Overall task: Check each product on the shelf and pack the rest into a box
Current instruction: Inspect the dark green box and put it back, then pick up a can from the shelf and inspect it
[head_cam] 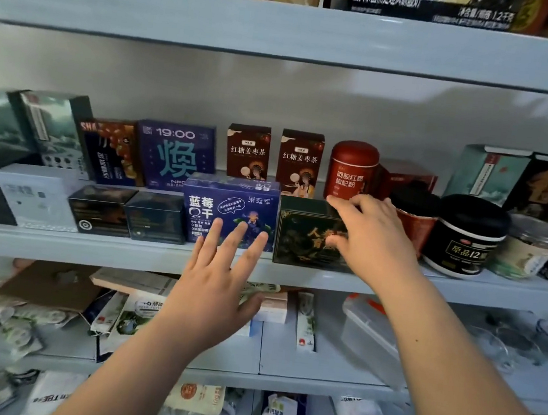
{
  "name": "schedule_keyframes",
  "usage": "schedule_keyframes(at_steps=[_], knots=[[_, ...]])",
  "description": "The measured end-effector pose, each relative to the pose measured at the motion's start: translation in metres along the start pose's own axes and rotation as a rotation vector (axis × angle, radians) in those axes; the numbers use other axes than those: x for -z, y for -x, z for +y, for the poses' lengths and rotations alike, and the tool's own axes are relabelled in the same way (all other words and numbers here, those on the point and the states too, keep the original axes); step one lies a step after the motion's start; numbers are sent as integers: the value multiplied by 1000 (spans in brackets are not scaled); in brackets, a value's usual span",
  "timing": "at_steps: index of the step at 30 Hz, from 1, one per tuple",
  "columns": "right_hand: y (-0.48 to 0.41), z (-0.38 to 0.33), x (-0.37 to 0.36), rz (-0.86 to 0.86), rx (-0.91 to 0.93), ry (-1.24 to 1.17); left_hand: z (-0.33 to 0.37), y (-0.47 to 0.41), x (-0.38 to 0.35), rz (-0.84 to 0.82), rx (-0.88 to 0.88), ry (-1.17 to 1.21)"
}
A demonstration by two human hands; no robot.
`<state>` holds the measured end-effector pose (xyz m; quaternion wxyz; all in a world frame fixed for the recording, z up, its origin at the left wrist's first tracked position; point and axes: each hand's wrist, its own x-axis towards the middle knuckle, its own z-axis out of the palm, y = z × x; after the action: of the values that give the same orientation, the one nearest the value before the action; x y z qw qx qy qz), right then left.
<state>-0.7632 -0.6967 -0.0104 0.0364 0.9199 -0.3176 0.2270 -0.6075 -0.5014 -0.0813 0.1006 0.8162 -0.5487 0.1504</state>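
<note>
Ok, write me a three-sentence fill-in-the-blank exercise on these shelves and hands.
The right hand grips the dark green cardboard box with gold print at its ___ edge. The left hand, open in front of the blue rectangular cardboard box, holds ___. Left of the red round tin stand ___ matching brown cartons.
Missing words: top; nothing; two.

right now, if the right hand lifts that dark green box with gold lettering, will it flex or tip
The dark green box looks like stiff carton with crisp edges, so it would probably hold its shape under the right hand. Squat and flat-faced, it likely slides rather than rolls or tips.
</note>
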Motion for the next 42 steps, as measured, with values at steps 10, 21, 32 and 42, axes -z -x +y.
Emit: schedule_keyframes(at_steps=[10,21,32,42], knots=[[-15,-5,-32,65,-33,92,-14,7,-8,42,-27,-3],[-3,-10,-35,-39,-74,171,-1,6,-13,96,-115,-53],[70,61,-30,-44,-104,149,78,-33,-6,113,-186,36],[92,152,-31,-10,-74,86,175,-141,36,97,-133,216]])
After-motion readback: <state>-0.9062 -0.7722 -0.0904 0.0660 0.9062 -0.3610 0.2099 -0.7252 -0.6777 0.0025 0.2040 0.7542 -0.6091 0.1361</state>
